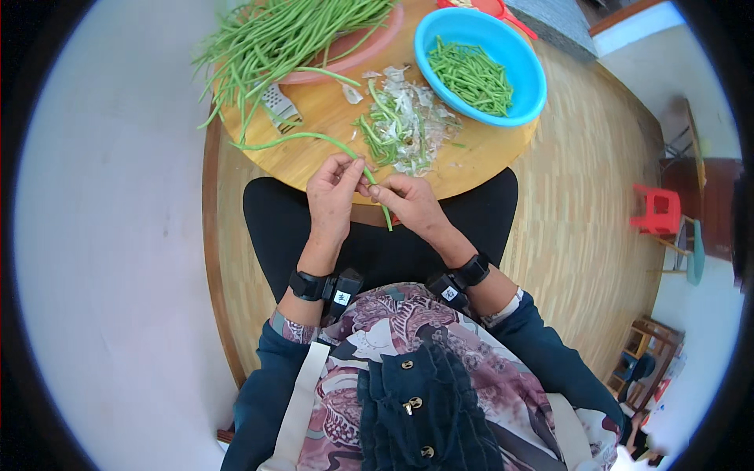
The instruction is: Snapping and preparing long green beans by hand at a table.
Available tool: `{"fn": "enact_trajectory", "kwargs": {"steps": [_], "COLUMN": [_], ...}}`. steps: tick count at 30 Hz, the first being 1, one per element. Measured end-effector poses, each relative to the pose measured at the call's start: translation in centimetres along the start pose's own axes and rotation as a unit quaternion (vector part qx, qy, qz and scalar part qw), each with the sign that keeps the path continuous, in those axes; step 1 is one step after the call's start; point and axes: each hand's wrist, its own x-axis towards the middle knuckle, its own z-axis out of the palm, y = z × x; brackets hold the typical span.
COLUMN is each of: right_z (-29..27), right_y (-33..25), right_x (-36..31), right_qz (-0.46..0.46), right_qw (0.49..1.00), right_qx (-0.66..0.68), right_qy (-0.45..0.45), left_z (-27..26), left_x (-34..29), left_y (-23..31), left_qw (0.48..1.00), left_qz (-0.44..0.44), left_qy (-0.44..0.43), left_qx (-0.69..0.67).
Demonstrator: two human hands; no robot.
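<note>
A single long green bean (pixel 310 135) runs through both hands, over my lap at the table's near edge. My left hand (pixel 336 188) pinches it between thumb and fingers, its long end curving away to the left over the wood. Close beside, my right hand (pixel 408 202) grips the same bean lower down, and a short end pokes out below. Beyond my hands lies a heap of papery peelings and bean scraps (pixel 404 125). Cut bean pieces (pixel 471 78) fill part of a blue basin (pixel 537 88) at the far right. Whole long beans (pixel 290 39) are piled at the far left.
The pile rests on a pink basin (pixel 385 38), its beans hanging past the edge of the round wooden table (pixel 322 118). A metal grater (pixel 280 106) lies beneath them. A red strainer (pixel 491 8) sits behind the blue basin. A red stool (pixel 658 210) stands on the floor at right.
</note>
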Motion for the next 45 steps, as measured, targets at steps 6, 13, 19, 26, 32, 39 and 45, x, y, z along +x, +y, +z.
{"fn": "enact_trajectory", "kwargs": {"steps": [6, 13, 19, 26, 32, 39, 45], "right_z": [-1.3, -1.3, -0.9, -0.4, -0.3, -2.3, -0.7], "right_y": [0.2, 0.5, -1.4, -3.6, -4.7, -1.2, 0.0], "right_x": [-0.5, -1.7, -2.5, -2.7, -3.4, -1.7, -1.6], "right_qz": [-0.062, -0.159, -0.250, -0.350, -0.312, 0.107, 0.095], "right_qw": [0.991, 0.973, 0.947, 0.908, 0.943, 0.956, 0.985], "right_qx": [-0.110, -0.150, -0.183, -0.200, -0.046, 0.271, 0.145], "right_qy": [-0.033, -0.072, -0.081, -0.114, -0.101, 0.020, -0.028], "left_z": [-0.8, -1.8, -1.8, -1.0, -1.6, -0.5, 0.7], "left_x": [0.5, 1.1, 0.8, 0.3, 0.2, -0.2, -1.0], "left_y": [1.0, 1.3, 0.6, 0.1, -0.3, 0.8, 0.5], "left_qw": [0.999, 0.998, 0.996, 0.997, 0.996, 0.997, 0.995], "left_qz": [-0.011, 0.002, -0.058, -0.075, -0.084, -0.064, -0.074], "left_qy": [0.019, 0.037, 0.029, 0.006, 0.010, -0.036, -0.072], "left_qx": [-0.037, -0.043, -0.059, -0.013, -0.024, 0.008, -0.004]}}
